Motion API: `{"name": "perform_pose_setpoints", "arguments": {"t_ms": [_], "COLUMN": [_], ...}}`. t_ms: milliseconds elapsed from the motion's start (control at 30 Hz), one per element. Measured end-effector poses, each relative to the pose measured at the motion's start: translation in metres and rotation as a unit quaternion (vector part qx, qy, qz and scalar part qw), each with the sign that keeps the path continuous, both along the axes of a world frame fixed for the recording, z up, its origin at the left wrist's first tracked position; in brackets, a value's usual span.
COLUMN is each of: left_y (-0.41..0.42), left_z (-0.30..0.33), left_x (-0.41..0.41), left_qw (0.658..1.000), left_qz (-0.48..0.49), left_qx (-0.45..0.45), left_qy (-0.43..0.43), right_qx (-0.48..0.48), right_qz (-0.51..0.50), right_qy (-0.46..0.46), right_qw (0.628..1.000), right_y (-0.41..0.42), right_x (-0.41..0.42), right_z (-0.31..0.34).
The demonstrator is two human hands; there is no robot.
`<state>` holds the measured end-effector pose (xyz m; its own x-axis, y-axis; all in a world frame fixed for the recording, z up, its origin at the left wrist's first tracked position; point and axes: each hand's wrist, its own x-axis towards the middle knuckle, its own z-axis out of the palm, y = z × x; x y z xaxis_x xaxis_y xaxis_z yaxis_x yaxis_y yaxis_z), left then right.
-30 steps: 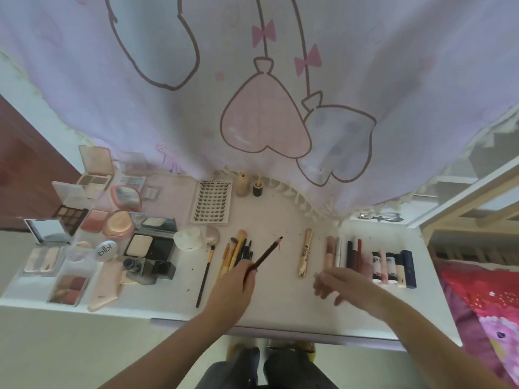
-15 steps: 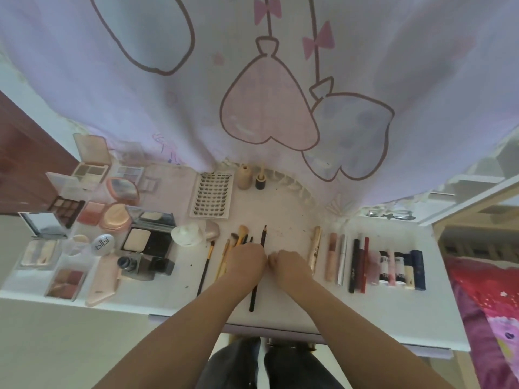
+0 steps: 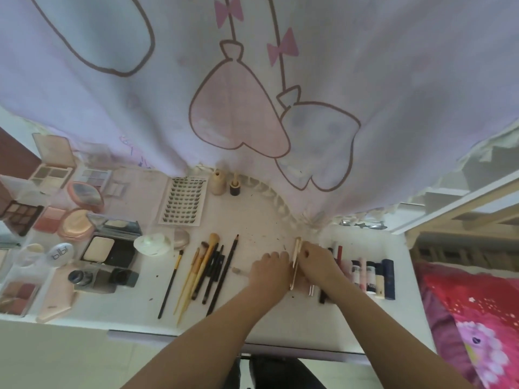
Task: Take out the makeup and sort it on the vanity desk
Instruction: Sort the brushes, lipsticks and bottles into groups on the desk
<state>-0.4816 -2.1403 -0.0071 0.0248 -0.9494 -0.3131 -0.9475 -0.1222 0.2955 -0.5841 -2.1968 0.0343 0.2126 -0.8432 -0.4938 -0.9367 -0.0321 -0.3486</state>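
White vanity desk (image 3: 280,315), smooth and speckled, lilac printed curtain (image 3: 365,80) draped above. Our left hand (image 3: 271,269) and right hand (image 3: 317,262) flank a slim gold tube (image 3: 295,262); we cannot tell either grip.

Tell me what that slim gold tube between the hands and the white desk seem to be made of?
The slim gold tube looks like metal or metallised plastic: it shines with a bright streak along its length. The white desk looks like painted or laminated board, matt and smooth; which one cannot be told.

curtain (image 3: 280,80): lilac, pink heart and bow prints, hangs over the far surface edge
bedding (image 3: 477,327): red-pink, floral, near right
door (image 3: 14,169): brown, far left
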Motion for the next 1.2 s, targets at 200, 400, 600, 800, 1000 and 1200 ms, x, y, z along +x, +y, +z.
{"name": "perform_pose_setpoints", "arguments": {"t_ms": [200,400,600,800,1000,1200], "left_y": [-0.008,-0.007,0.003,0.042,0.063,0.065], "left_z": [-0.013,-0.011,-0.002,0.024,0.054,0.073], "left_x": [-0.011,-0.03,-0.02,0.018,0.067,0.091], "left_qw": [0.999,0.993,0.971,0.98,0.983,0.986], "left_qz": [0.024,0.09,0.163,0.04,-0.056,-0.054], "left_qx": [0.006,0.034,0.06,-0.038,-0.138,-0.141], "left_qy": [0.023,0.071,0.166,0.191,0.103,0.065], "right_qx": [0.028,0.06,0.112,0.147,0.182,0.16], "right_qz": [-0.028,-0.001,-0.023,-0.065,-0.087,-0.004], "right_qy": [-0.043,-0.021,-0.095,-0.179,-0.28,-0.341], "right_qw": [0.998,0.998,0.989,0.971,0.938,0.926], "right_y": [0.0,0.0,0.01,0.025,0.035,0.046], "right_x": [-0.015,-0.017,-0.018,-0.007,0.004,0.018], "right_z": [-0.003,-0.006,0.003,0.027,0.044,0.059]}}
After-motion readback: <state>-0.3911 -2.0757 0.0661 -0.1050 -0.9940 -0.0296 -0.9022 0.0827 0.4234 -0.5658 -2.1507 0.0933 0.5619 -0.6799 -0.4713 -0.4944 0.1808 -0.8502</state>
